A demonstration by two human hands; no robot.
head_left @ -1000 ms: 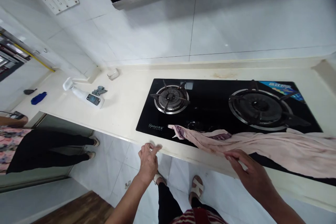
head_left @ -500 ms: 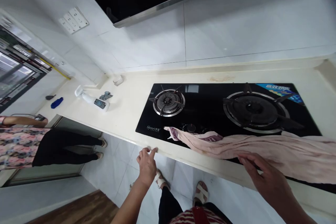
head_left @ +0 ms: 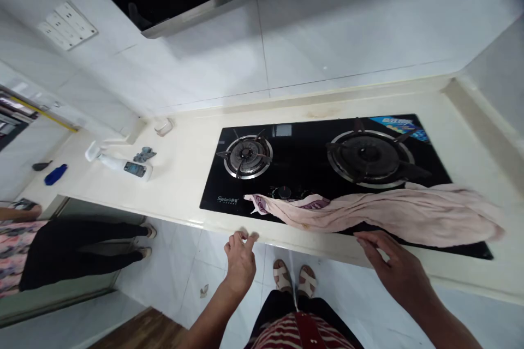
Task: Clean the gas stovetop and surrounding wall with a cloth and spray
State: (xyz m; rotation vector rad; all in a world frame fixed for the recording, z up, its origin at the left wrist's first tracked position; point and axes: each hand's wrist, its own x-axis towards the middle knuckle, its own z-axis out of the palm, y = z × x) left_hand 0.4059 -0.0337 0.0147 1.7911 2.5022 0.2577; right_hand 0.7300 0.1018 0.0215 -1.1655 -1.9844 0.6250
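Observation:
A long pink cloth (head_left: 393,212) with purple print at one end lies bunched along the front of the black gas stove (head_left: 305,158). Just below its lower edge, my right hand (head_left: 395,267) hovers by the counter's front edge, fingers loosely bent and no object visible in them. Over the counter edge, to the left of the cloth, is my left hand (head_left: 240,259), its thumb apart from loosely curled fingers and nothing held. Behind the cloth, the stove carries a smaller left burner (head_left: 245,156) and a larger right burner (head_left: 368,156).
A white spray bottle (head_left: 118,165) lies on the cream counter (head_left: 176,174), near a grey rag (head_left: 144,154) and a clear dish (head_left: 164,127). Farther left is a blue cloth (head_left: 56,174). Another person (head_left: 77,245) stands at left. A range hood (head_left: 213,11) hangs above.
The view has shifted right, so the cloth's right end now shows. My right hand, at the cloth's edge before, now sits slightly below it. My feet have come closer together.

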